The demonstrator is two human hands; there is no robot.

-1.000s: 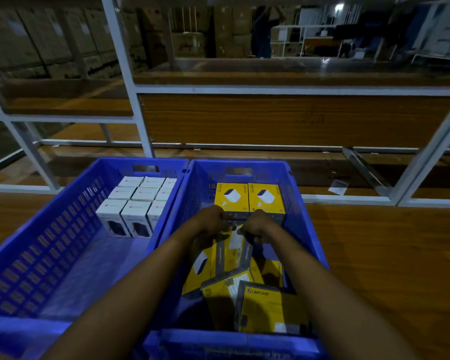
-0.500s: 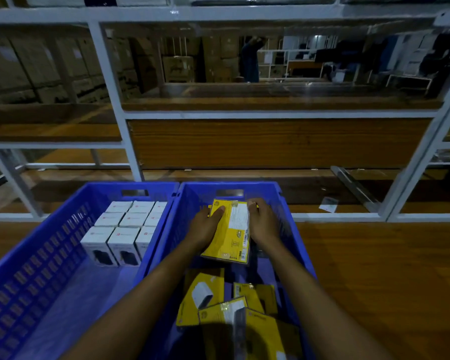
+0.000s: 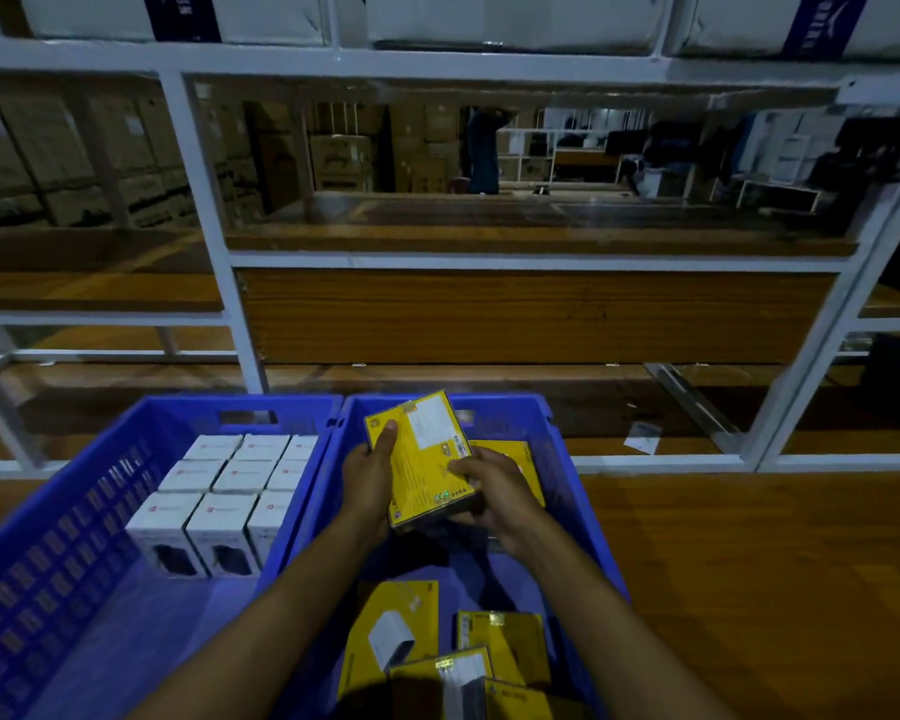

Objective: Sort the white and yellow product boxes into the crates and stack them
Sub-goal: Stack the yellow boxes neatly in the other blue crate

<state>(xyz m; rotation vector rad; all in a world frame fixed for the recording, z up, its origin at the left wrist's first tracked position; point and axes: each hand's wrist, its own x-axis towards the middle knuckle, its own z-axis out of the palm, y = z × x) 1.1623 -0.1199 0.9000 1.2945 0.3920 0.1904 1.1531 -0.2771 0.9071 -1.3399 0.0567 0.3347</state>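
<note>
Two blue crates stand side by side on a wooden surface. The left crate (image 3: 100, 491) holds several white boxes (image 3: 240, 475) packed upright at its far end. Over the right crate (image 3: 567, 459) I hold a yellow box (image 3: 427, 459), back face up and tilted. My left hand (image 3: 370, 480) grips its left edge, my right hand (image 3: 494, 485) its lower right corner. Loose yellow boxes (image 3: 396, 631) lie jumbled at the crate's near end. Another yellow box (image 3: 520, 459) shows behind my right hand at the far end.
White metal shelving (image 3: 219, 283) with wooden boards rises just behind the crates. A small paper scrap (image 3: 642, 439) lies on the low shelf to the right. Wooden surface (image 3: 749, 589) stretches right of the crates. Stacked cartons and a person stand far back.
Both hands picked a yellow box out of the right crate and raised it; it now sits higher and tilted. The camera has tipped upward, showing more shelving.
</note>
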